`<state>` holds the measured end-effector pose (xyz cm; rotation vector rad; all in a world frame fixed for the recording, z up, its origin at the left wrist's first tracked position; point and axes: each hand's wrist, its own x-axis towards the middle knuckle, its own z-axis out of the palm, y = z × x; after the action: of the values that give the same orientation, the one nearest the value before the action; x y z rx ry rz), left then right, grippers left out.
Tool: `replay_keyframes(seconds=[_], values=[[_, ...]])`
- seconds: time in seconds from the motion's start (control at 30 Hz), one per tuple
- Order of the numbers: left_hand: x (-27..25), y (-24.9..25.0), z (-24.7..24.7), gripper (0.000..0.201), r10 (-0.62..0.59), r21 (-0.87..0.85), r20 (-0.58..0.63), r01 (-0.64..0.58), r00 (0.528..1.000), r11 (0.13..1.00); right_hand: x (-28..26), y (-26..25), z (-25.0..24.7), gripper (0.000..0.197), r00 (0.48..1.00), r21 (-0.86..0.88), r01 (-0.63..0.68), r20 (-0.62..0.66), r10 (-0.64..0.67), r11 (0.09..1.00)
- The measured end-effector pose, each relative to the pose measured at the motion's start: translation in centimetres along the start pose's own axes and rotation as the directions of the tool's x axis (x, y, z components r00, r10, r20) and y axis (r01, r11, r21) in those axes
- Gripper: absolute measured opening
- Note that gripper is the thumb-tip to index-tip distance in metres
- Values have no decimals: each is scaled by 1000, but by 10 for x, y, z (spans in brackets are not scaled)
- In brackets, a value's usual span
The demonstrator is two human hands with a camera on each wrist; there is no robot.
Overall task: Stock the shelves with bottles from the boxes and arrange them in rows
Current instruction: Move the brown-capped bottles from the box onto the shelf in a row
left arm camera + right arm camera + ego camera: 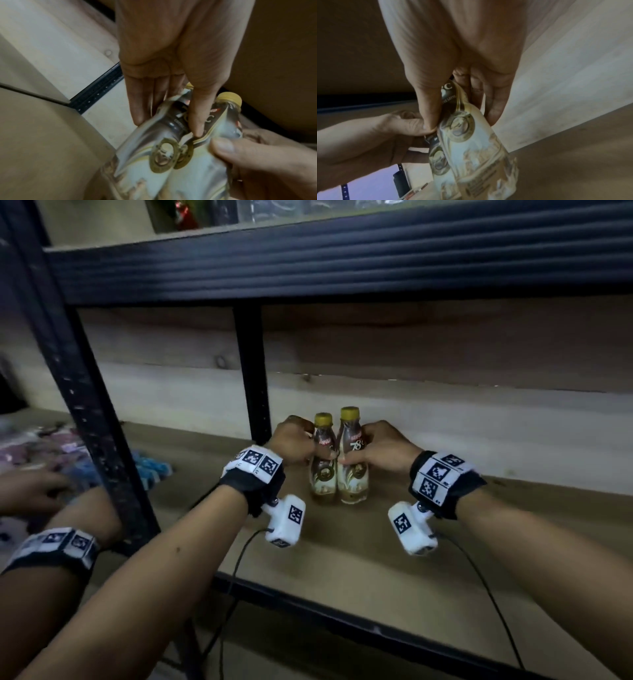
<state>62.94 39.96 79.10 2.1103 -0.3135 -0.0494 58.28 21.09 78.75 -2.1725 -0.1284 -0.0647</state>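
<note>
Two small coffee bottles with gold caps and brown-and-cream labels stand upright side by side on the brown shelf board (394, 577). My left hand (294, 441) grips the left bottle (322, 470) around its upper body, and my right hand (380, 448) grips the right bottle (352, 474) the same way. In the left wrist view my left hand (164, 83) has its fingers and thumb around the left bottle (147, 155), with the right bottle (205, 159) pressed against it. In the right wrist view my right hand (453, 81) clasps the right bottle (479, 155). The bottles' bases touch the shelf.
A black upright post (251, 371) stands just behind and left of the bottles, and a black front post (89, 405) rises at the left. The dark upper shelf beam (342, 261) overhangs. Another person's arm (51, 529) with a wristband reaches in at far left over coloured packets (150, 469).
</note>
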Motion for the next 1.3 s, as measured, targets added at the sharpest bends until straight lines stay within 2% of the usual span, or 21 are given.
replay_keyframes(seconds=[0.07, 0.13, 0.27, 0.4, 0.53, 0.63, 0.8, 1.0, 1.1, 1.2, 1.3], values=[[29, -13, -19, 55, -42, -26, 15, 42, 999, 999, 33, -4, 17, 35, 1000, -36, 2, 17, -1, 999], [58, -26, -35, 45, -80, 16, 11, 80, 997, 997, 63, -7, 32, 33, 999, -39, -12, 29, 13, 999], [108, -51, -59, 32, -138, 122, -132, 154, 982, 980, 120, -12, 62, 35, 999, -70, -46, -8, 45, 996], [139, -79, -73, 21, -153, 118, -247, 187, 957, 975, 163, -15, 85, 46, 995, -154, -88, -58, 80, 984], [163, -102, -79, 32, -158, 74, -279, 185, 947, 980, 194, -18, 97, 50, 991, -255, -116, -89, 97, 960], [177, -111, -82, 29, -173, 45, -295, 194, 940, 980, 214, -21, 102, 48, 989, -316, -123, -115, 91, 941], [192, -116, -84, 35, -189, 69, -306, 220, 933, 973, 240, -24, 111, 46, 981, -382, -159, -161, 104, 910], [196, -121, -84, 38, -214, 56, -292, 240, 932, 969, 251, -21, 133, 26, 958, -380, -214, -262, 117, 900], [195, -122, -84, 40, -191, 96, -286, 227, 939, 969, 250, -17, 137, 38, 953, -325, -238, -261, 156, 915], [189, -119, -84, 40, -135, 166, -303, 191, 943, 967, 244, -13, 130, 41, 950, -256, -216, -276, 143, 942], [178, -113, -85, 45, -91, 189, -338, 162, 937, 968, 232, -12, 116, 54, 962, -308, -186, -249, 110, 933]])
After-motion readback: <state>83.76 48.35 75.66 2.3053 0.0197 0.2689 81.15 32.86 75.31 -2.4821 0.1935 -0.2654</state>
